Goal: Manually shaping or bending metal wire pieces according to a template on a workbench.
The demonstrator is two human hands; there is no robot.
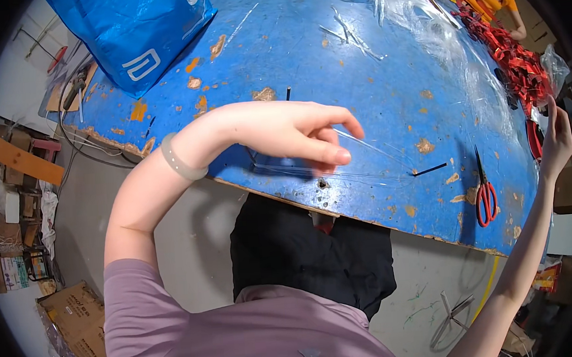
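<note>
Blue table (pixel 388 121) takes up most of the view, worn patches all over, w/ red-handled scissors (pixel 486 198) on its rt side, tip pointing away from the person. Big blue bag (pixel 133 36) stands far L of the scissors and well beyond them. Clear film (pixel 449 44) spreads beyond the scissors; red shiny heap (pixel 509 50) sits beyond & to their R.

Now hands! L hand (pixel 296 132), well L of the scissors, hangs palm-down, thumb & forefinger apart, other fingers curled under; can't tell if they hold anything. R hand (pixel 558 136) is out R of the scissors, slightly beyond, fingers up by the heap's near end; touching or gripping, can't tell.

Black peg (pixel 430 169) leans just L of the scissors. And the key bit: clear strands (pixel 365 174), thinnest of all, L of the scissors, long axis running approx. L–R from under the L hand to that peg. L hand's right above their L part, so it's def. nearer; R hand's well apart, past the scissors.
</note>
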